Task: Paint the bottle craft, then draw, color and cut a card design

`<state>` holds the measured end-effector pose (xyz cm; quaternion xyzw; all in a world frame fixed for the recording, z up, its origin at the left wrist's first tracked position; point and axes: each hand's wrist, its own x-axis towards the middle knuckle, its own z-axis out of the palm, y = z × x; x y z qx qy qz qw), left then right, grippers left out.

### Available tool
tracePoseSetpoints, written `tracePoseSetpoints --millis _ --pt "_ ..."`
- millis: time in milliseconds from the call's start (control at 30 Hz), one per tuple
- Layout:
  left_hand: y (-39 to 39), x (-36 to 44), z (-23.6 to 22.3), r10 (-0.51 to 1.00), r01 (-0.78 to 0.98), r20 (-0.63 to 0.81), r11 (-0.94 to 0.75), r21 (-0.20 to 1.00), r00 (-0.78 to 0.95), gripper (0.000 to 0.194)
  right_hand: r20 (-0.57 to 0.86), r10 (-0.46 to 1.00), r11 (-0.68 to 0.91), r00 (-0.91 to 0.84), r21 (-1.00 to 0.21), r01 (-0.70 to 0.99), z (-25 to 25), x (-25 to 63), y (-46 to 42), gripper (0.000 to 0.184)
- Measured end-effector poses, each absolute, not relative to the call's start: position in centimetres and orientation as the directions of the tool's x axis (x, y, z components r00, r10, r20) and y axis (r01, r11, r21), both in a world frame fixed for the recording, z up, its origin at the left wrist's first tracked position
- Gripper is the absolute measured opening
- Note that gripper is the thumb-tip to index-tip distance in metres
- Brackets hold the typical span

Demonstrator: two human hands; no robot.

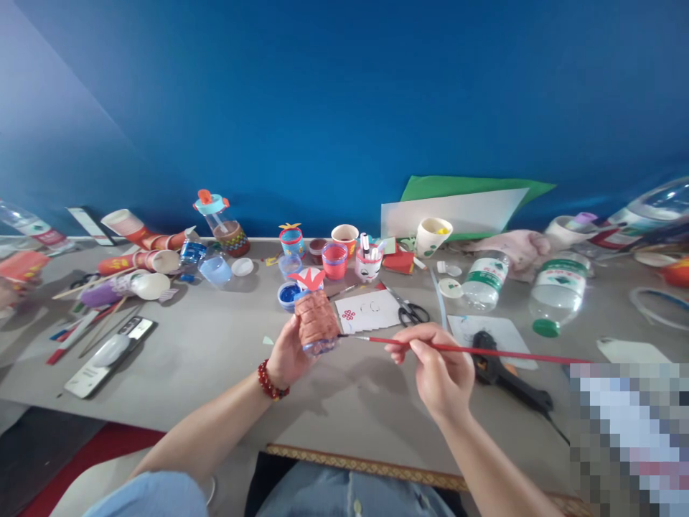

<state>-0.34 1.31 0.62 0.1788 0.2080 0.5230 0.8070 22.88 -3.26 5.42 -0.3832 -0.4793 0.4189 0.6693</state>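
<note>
My left hand (pixel 288 352) is wrapped round a small plastic bottle (pixel 317 319) coated in reddish brown, its lower end still see-through. A red pointed paper piece (pixel 306 280) shows at its top; whether it is attached I cannot tell. In my right hand (pixel 438 370) a long red paintbrush (pixel 511 353) is pinched, with its dark bristles at the bottle's right side. I cannot tell whether the bristles touch it. Just behind the bottle stands a tub of blue paint (pixel 289 294). White paper (pixel 377 310) with drawn marks lies beyond the brush, next to black-handled scissors (pixel 413 314).
A black glue gun (pixel 511 377) lies right of my right hand. Green-labelled bottles (pixel 486 280) rest behind it. A pen cup (pixel 369 266) and a tumbler (pixel 223 226) stand along the blue wall. A phone (pixel 110 359) lies left; a person's hand (pixel 6 305) shows at the far left.
</note>
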Motion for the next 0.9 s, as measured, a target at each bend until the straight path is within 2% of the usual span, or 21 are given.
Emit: tracePoseSetpoints --millis 167,600,800,900 --pt "1.4 -0.2 1.2 0.916 -0.757 -0.141 0.391 0.523 0.376 0.052 0.366 0.889 0.426 0.273 -0.880 -0.208 5.7 23.1 -3.1 0.021" --pt "1.3 -0.1 1.9 0.914 -0.733 -0.043 0.350 0.583 0.403 0.055 0.276 0.850 0.409 0.448 -0.883 -0.231 7.1 22.9 -2.1 0.012" --pt "1.0 0.2 2.1 0.934 -0.698 -0.002 0.268 0.665 0.357 0.054 0.273 0.844 0.410 0.462 -0.883 -0.228 6.5 22.9 -1.8 0.009" --pt "0.4 0.0 2.1 0.934 -0.666 0.054 0.211 0.715 0.353 0.052 0.253 0.889 0.343 0.382 -0.920 -0.188 6.5 23.3 -1.4 0.011"
